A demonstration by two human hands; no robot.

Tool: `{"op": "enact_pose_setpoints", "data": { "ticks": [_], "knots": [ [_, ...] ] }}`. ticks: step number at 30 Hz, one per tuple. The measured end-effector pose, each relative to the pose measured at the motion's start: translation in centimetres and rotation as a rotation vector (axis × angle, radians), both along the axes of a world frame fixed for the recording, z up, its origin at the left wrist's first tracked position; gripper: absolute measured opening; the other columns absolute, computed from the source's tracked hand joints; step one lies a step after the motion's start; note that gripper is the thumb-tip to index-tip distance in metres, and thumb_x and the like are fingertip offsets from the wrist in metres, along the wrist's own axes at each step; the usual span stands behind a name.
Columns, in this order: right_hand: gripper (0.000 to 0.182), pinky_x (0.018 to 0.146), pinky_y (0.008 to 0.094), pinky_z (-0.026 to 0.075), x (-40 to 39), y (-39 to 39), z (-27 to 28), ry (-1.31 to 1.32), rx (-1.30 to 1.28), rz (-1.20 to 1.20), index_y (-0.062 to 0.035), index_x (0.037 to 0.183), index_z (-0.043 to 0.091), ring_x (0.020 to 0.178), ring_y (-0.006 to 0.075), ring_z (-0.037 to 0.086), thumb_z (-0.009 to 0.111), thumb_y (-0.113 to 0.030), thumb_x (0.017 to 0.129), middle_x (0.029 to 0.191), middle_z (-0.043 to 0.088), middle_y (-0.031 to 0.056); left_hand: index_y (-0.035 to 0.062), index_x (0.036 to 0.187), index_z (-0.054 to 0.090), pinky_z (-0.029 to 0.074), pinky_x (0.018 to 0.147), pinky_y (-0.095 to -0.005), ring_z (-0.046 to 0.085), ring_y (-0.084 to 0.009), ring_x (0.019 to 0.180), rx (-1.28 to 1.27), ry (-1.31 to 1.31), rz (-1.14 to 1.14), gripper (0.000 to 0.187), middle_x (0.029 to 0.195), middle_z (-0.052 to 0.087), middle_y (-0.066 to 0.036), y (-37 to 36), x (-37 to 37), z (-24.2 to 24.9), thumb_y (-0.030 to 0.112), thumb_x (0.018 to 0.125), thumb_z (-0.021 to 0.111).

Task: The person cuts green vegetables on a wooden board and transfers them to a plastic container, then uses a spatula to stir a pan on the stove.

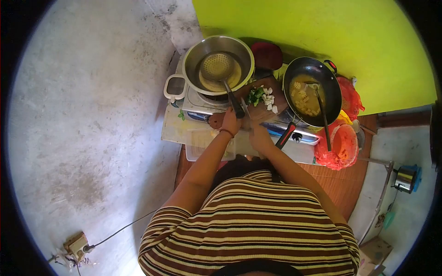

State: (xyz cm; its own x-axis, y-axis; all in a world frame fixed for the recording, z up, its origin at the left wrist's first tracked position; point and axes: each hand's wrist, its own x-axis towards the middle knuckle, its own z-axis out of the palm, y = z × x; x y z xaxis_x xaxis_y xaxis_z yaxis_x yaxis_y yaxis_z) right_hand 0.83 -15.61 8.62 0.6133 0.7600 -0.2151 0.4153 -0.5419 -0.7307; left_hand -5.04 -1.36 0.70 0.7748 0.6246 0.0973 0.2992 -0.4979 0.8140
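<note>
A brown wooden cutting board [259, 112] lies slanted across the stove, bearing chopped green leaves [254, 96] and white pieces [268, 99]. My left hand [230, 122] is closed over the board's near left part, beside its handle [214, 121]; what its fingers hold is hidden. My right hand [260, 140] grips a knife [245, 108], its narrow pale blade pointing away from me over the board. Just above my left hand hangs the black handle of a skimmer [218, 66], whose perforated bowl rests in a large metal pot [188, 71] with liquid.
To the right, a black wok [334, 94] holds yellowish food in liquid and a long-handled spatula [323, 117]. Its handle points toward my right forearm. A clear plastic container [198, 152] sits under my left forearm. Red plastic bags [338, 147] stand at the stove's right end.
</note>
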Motion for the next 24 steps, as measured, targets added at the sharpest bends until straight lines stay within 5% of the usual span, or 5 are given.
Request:
{"op": "enact_pose_setpoints", "data": {
  "ticks": [2, 8, 14, 18, 24],
  "knots": [
    [0.04, 0.074, 0.0511, 0.043, 0.7, 0.2, -0.1, -0.04, -0.11, 0.025, 0.001, 0.116, 0.041, 0.086, 0.0453, 0.055, 0.048, -0.005, 0.076, 0.089, 0.057, 0.0306, 0.0016, 0.108, 0.055, 0.04, 0.088, -0.0436, 0.049, -0.0414, 0.097, -0.06, 0.212, 0.022, 0.033, 0.101, 0.052, -0.025, -0.3, 1.2, 3.6, 0.02, 0.08, 0.055],
    [0.048, 0.072, 0.0485, 0.046, 1.4, 0.5, -1.8, -0.151, -0.244, 0.082, 0.0024, 0.122, 0.032, 0.083, 0.0435, 0.058, 0.049, -0.004, 0.077, 0.095, 0.055, 0.0317, 0.0115, 0.112, 0.057, 0.044, 0.082, -0.0438, 0.053, -0.0379, 0.096, 0.207, 0.119, 0.251, 0.033, 0.103, 0.056, -0.02, -0.2, 2.4, 0.2, 0.023, 0.081, 0.057],
    [0.057, 0.072, 0.0513, 0.046, 1.1, 1.3, 0.2, -0.095, -0.262, 0.076, -0.0005, 0.131, 0.023, 0.084, 0.0456, 0.057, 0.044, -0.003, 0.078, 0.099, 0.053, 0.0321, 0.01, 0.11, 0.057, 0.047, 0.078, -0.0425, 0.055, -0.0383, 0.091, 0.02, 0.003, 0.066, 0.033, 0.101, 0.059, -0.017, 1.2, 2.9, 1.4, 0.019, 0.079, 0.061],
    [0.071, 0.065, 0.0472, 0.049, 1.0, 1.1, 0.2, -0.139, -0.234, 0.126, -0.0101, 0.14, 0.014, 0.079, 0.0439, 0.059, 0.046, -0.005, 0.078, 0.105, 0.046, 0.0406, 0.0094, 0.109, 0.058, 0.047, 0.078, -0.0419, 0.056, -0.0376, 0.091, 0.159, 0.026, 0.052, 0.03, 0.102, 0.06, -0.016, 1.5, 3.0, 0.3, 0.016, 0.079, 0.058],
    [0.072, 0.061, 0.0477, 0.05, 1.1, 1.3, -0.3, -0.202, -0.258, 0.14, -0.0117, 0.141, 0.014, 0.071, 0.0424, 0.061, 0.046, -0.004, 0.077, 0.099, 0.049, 0.04, 0.0063, 0.107, 0.059, 0.046, 0.083, -0.0403, 0.054, -0.0351, 0.098, 0.342, 0.107, 0.014, 0.031, 0.109, 0.057, -0.015, 1.1, 3.0, 0.8, 0.01, 0.076, 0.056]
  ]
}}
